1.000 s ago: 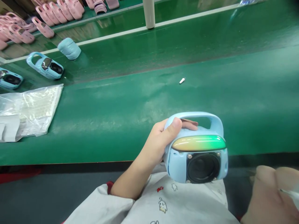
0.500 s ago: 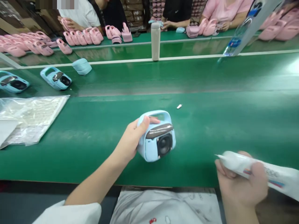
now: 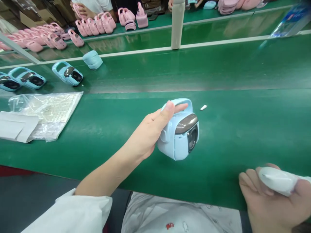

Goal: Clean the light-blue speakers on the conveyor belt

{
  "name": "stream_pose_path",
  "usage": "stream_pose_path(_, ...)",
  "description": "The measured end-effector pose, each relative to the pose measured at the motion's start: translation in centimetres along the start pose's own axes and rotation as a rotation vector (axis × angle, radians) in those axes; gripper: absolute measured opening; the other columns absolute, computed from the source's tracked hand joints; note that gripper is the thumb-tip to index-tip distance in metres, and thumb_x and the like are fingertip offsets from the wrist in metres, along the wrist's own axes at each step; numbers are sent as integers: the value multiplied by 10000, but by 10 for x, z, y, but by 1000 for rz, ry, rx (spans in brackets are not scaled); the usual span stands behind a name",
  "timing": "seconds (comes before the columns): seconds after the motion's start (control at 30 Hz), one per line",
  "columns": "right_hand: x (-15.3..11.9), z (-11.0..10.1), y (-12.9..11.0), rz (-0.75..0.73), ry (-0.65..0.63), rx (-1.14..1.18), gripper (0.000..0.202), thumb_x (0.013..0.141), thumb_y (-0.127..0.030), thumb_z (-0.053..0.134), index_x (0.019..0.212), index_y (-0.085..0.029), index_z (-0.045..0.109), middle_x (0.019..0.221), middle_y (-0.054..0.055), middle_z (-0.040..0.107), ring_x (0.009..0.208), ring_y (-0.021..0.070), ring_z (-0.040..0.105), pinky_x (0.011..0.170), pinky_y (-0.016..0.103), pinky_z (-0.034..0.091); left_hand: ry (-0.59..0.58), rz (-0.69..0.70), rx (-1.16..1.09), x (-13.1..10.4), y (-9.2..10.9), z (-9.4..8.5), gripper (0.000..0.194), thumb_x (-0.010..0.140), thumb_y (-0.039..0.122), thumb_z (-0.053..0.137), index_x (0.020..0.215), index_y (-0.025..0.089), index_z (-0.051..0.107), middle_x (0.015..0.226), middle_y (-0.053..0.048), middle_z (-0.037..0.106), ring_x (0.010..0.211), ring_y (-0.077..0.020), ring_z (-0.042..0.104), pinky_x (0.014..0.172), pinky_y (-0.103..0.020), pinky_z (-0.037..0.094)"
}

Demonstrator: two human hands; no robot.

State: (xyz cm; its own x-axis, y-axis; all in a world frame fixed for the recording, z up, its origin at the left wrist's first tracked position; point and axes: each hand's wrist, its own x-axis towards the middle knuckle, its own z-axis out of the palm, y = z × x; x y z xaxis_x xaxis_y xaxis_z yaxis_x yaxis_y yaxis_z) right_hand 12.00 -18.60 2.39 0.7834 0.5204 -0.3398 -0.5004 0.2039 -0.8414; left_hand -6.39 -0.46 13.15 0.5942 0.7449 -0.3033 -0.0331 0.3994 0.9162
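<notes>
Speaker (image 3: 181,137), light blue, sits in my left grip (image 3: 148,136) above the green table (image 3: 243,129); its far side is hidden. Thumb on top, fingers through the handle, arm extended. My right grip (image 3: 272,197), partly cut off, wraps a white tube (image 3: 277,180).

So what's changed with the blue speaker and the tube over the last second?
The left hand carried the blue speaker from the lap out over the green belt; its light strip went dark. The right hand brought the white tube into view. Both grips unchanged.
</notes>
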Motion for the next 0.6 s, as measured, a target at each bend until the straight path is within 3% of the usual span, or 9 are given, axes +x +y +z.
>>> stream_pose_path(0.17, 1, 0, -5, 30, 46, -46, 280, 667, -485, 612, 715, -228, 511, 517, -42, 230, 412, 129, 231, 390, 284, 220, -43, -13, 1, 4, 2, 1, 434, 828, 562, 511, 1093, 262, 680, 952, -22, 725, 949, -233, 647, 814, -296, 484)
stream_pose_path(0.33, 5, -4, -10, 152, 175, -10, 340, 561, -506, 576, 591, -212, 408, 455, -56, 137, 395, 107, 129, 349, 254, 146, -62, -32, 39, 11, 1, 2, 449, 842, 562, 485, 1116, 259, 671, 939, -29, 728, 938, -231, 650, 810, -295, 483)
stream_pose_path(0.47, 1, 4, -8, 104, 94, -35, 437, 458, -504, 728, 615, -209, 447, 457, -50, 266, 407, 125, 260, 372, 240, 283, -75, -61, 0, 16, 0, 7, 464, 826, 584, 495, 1119, 268, 666, 952, -23, 727, 931, -221, 649, 782, -282, 488)
stream_pose_path(0.6, -15, 6, -12, -10, 68, -98, 567, 429, -645, 777, 701, -215, 525, 485, -31, 392, 409, 137, 313, 405, 261, 328, -93, -105, -26, 17, -1, 16, 494, 807, 610, 500, 1146, 282, 648, 985, -27, 721, 928, -226, 650, 772, -290, 493)
